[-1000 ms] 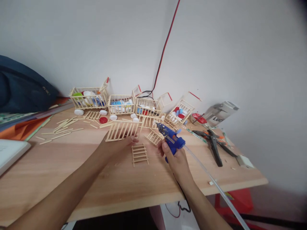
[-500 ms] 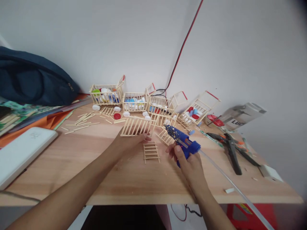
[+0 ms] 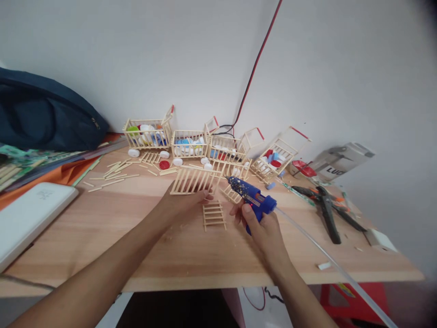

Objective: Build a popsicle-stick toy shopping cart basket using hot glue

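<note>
My left hand is closed on a small slatted frame of wooden sticks, held tilted above the table. A blue hot glue gun is gripped in my right hand, its speckled nozzle pointing left, close to the frame's right end. From its back a long clear glue stick trails down to the right. Between my hands, a ladder-like stick panel lies flat on the table. Another slatted panel sits behind the glue gun, partly hidden.
Along the wall stand several miniature stick carts filled with coloured caps. Loose sticks and a red cap lie at left, near a white power bank and dark blue bag. Black-handled pliers rest at right.
The glue gun in my right hand has moved slightly left, nearer the held frame. My left hand keeps its grip, and the whole view has shifted a little.
</note>
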Tool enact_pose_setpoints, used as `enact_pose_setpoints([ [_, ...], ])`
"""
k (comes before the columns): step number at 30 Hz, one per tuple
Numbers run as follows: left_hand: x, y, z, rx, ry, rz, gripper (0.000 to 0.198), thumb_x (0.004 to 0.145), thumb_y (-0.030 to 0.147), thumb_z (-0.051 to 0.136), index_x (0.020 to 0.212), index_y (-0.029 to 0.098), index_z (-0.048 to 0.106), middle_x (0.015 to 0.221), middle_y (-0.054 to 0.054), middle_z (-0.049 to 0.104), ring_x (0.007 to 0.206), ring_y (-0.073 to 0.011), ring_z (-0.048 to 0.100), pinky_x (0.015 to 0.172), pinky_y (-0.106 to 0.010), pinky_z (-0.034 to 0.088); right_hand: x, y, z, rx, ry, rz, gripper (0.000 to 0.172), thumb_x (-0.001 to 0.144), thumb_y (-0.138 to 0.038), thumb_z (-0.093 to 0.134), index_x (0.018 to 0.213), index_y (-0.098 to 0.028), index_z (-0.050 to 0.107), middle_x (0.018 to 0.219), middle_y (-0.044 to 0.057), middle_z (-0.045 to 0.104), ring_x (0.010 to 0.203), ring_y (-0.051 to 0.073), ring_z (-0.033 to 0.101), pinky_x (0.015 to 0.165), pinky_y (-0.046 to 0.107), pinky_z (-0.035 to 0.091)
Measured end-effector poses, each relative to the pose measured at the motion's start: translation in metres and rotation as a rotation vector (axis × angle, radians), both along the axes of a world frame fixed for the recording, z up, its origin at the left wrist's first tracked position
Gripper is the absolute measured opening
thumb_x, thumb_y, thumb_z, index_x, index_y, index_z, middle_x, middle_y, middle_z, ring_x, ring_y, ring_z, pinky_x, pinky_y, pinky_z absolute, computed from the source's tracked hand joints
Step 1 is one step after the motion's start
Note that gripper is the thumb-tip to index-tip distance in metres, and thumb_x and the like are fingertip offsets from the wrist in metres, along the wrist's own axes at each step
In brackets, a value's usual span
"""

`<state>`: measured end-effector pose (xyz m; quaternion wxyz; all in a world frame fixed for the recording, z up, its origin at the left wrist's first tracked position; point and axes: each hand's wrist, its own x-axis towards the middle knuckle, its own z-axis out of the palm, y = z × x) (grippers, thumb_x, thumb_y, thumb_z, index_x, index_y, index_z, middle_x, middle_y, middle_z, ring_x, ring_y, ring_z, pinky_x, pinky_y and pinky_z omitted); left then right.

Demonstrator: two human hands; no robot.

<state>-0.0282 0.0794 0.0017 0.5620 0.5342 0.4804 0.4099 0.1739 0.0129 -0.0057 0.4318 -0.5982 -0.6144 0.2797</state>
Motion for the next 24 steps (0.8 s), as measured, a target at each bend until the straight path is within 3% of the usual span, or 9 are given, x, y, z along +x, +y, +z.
enact_pose_setpoints([
  [6, -0.003, -0.0019, 0.0, 0.056, 0.0, -0.056, 0.019, 0.076, 0.035, 0.068, 0.082, 0.018, 0.074, 0.09, -0.005, 0.077, 0.088, -0.0214, 0.072, 0.087, -0.035, 0.056, 0.0005, 0.0018, -0.0031, 0.012, 0.038, 0.02, 0.046, 0.093, -0.054, 0.046, 0.076, -0.018, 0.068, 0.063, 0.002, 0.063, 0.058, 0.013, 0.054, 0.057, 0.025, 0.04],
  [24, -0.0021, -0.0032, 0.0029, -0.118, -0.128, -0.036, 0.027, 0.074, 0.033, 0.074, 0.095, 0.017, 0.072, 0.099, -0.007, 0.076, 0.093, -0.0222, 0.073, 0.091, -0.037, 0.057, 0.0014, 0.0026, -0.0009, 0.007, 0.04, 0.007, 0.05, 0.093, -0.057, 0.045, 0.071, -0.018, 0.066, 0.062, 0.003, 0.064, 0.058, 0.014, 0.057, 0.057, 0.025, 0.041],
])
